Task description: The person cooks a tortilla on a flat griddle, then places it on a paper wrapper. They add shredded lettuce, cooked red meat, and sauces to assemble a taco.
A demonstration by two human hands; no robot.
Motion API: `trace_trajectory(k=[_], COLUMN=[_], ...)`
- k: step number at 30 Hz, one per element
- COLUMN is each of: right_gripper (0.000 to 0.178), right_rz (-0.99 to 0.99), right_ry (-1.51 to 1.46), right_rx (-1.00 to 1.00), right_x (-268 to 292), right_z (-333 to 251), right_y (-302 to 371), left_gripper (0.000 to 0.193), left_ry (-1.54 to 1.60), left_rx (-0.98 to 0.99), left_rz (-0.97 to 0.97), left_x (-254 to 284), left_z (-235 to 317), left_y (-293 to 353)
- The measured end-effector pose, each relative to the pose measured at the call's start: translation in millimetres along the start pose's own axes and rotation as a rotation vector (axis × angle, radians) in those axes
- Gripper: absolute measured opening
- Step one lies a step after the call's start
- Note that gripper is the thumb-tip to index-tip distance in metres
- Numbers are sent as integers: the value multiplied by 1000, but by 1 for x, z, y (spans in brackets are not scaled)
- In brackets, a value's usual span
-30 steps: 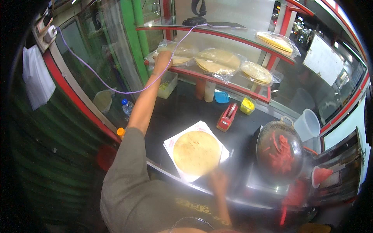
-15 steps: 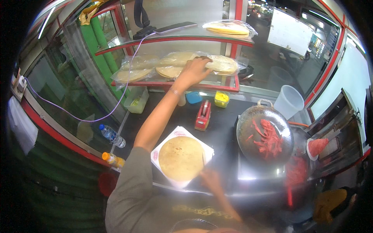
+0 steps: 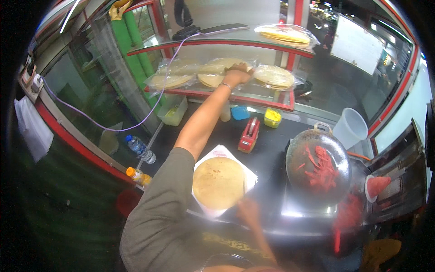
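My left hand (image 3: 238, 75) reaches to the lower glass shelf. It lies over the right side of the middle plastic-wrapped stack of round flatbreads (image 3: 212, 78), fingers bent but apart. Another wrapped flatbread stack (image 3: 274, 77) sits just right of it, and a third stack (image 3: 170, 80) is farther left. Below, a browned round flatbread (image 3: 218, 182) rests on white paper (image 3: 251, 178) on the dark counter. My right hand (image 3: 248, 211) is smeared by motion near that flatbread's lower right edge; its fingers cannot be made out.
Right of the paper, a wide pan (image 3: 297, 181) holds red strips. A clear bucket (image 3: 350, 128) stands behind it. A red tape dispenser (image 3: 249, 136), yellow-filled tub (image 3: 273, 118) and blue-topped container (image 3: 240, 113) line the back. A water bottle (image 3: 140, 149) stands left.
My left hand has shifted left along the shelf, away from the right stack and onto the middle one. The whole view has swung slightly left.
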State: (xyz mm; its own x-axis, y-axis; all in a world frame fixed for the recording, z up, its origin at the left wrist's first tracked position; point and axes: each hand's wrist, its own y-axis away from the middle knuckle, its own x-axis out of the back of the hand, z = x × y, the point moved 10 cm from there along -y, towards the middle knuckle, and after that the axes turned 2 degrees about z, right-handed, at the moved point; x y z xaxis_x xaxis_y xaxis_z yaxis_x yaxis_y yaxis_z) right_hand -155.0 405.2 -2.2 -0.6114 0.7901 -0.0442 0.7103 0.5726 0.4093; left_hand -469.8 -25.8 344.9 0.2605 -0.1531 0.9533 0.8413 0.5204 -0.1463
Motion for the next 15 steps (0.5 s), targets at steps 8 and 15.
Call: trace_trajectory(k=[8,15], right_gripper=[28,27], right_rz=[-38,6], right_ry=[-39,71], right_rx=[59,-32], right_x=[6,5], right_z=[-13,-6], right_y=[4,6], left_gripper=[62,82], left_ry=[53,-144], left_rx=[-182,208], left_rz=[167,188], left_x=[25,21], left_z=[-53,-298], left_y=[-21,-43])
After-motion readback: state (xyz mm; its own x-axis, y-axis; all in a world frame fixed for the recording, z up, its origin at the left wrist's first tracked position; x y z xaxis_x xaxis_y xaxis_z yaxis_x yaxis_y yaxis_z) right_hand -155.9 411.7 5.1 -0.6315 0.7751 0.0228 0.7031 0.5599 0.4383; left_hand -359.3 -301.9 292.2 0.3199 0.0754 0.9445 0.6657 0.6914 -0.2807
